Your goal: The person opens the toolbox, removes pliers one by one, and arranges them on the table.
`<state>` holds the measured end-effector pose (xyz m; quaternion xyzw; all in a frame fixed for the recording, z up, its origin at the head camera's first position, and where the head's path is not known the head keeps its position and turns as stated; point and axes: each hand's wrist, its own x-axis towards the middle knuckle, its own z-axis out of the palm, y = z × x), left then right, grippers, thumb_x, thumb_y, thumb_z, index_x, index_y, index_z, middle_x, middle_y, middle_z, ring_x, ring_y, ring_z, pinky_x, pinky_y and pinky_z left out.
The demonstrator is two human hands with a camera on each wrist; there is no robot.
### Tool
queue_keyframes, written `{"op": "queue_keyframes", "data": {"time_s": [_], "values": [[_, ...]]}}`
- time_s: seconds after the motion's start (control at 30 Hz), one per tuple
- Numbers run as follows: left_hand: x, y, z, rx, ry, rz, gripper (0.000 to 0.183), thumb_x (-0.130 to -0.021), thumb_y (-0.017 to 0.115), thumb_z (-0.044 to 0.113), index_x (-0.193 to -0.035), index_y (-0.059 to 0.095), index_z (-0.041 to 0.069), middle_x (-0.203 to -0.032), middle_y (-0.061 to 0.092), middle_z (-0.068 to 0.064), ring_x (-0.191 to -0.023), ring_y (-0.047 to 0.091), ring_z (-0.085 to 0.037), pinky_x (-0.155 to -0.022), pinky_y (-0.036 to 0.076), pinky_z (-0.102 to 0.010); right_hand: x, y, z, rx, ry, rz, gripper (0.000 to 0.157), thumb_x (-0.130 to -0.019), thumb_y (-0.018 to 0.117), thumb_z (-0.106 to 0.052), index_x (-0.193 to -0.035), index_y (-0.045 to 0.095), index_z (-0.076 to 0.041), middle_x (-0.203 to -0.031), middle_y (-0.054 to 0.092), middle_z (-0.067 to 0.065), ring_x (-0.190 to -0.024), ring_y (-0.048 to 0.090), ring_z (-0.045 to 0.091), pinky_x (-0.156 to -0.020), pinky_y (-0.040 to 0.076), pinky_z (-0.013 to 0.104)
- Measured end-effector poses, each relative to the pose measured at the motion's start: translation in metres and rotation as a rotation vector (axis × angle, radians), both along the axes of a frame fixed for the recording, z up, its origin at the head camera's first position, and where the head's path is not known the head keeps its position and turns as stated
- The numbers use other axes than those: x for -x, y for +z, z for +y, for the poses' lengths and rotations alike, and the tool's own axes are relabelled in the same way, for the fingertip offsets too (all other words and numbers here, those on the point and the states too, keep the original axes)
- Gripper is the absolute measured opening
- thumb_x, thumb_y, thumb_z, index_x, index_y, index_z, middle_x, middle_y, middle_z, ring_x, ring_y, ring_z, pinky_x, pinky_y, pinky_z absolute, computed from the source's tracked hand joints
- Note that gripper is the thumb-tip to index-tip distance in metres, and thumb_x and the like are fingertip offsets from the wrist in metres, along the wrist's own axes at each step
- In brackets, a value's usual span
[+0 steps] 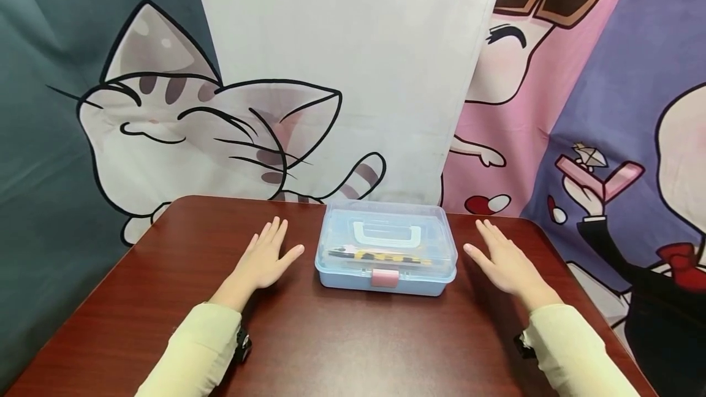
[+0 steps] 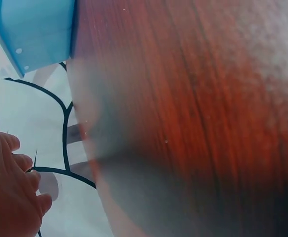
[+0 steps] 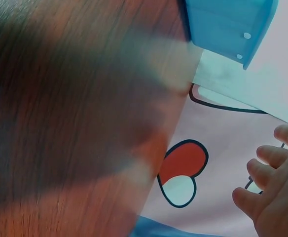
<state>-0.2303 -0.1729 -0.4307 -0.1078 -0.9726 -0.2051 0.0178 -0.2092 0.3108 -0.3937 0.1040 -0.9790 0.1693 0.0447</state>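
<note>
A light blue plastic box (image 1: 353, 279) with a clear lid (image 1: 342, 225) stands near the back of the table. Its lid is down, with a white handle (image 1: 386, 236) on top and a pink latch (image 1: 385, 278) in front. Through the lid I see a yellow-and-black patterned stick-like item (image 1: 386, 257) and other items too blurred to name. My left hand (image 1: 265, 259) is held left of the box, fingers straight, thumb toward it. On the other side, my right hand (image 1: 507, 262) mirrors this pose. Neither hand touches the box, and both hold nothing.
The dark red-brown wooden table (image 1: 353, 342) has rounded back corners. Right behind it hangs a cloth backdrop (image 1: 353, 48) printed with a cartoon cat and figures. Small dark devices sit at the left wrist (image 1: 242, 345) and the right wrist (image 1: 524, 346).
</note>
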Motion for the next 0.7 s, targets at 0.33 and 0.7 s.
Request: {"op": "queue_keyframes", "data": {"time_s": [0.33, 0.7], "values": [[-0.002, -0.0015, -0.0009, -0.076, -0.005, -0.041, 0.086, -0.094, 0.03, 0.065, -0.151, 0.016, 0.003, -0.157, 0.015, -0.021, -0.144, 0.012, -0.039, -0.115, 0.013, -0.061, -0.0019, -0.0001, -0.0063, 0.042, -0.006, -0.048, 0.077, -0.096, 0.039, -0.055, -0.15, 0.021, -0.004, -0.155, 0.02, 0.023, -0.141, 0.019, 0.043, -0.111, 0.019, 0.063], [-0.0033, 0.0016, 0.004, -0.138, -0.015, -0.051, 0.085, -0.094, 0.029, 0.064, -0.152, 0.013, 0.004, -0.157, 0.015, -0.02, -0.144, 0.015, -0.039, -0.115, 0.015, -0.06, -0.0022, 0.0037, -0.0101, 0.121, 0.006, -0.049, 0.075, -0.097, 0.038, -0.052, -0.15, 0.021, -0.002, -0.155, 0.021, 0.023, -0.14, 0.021, 0.044, -0.11, 0.02, 0.063]]}}
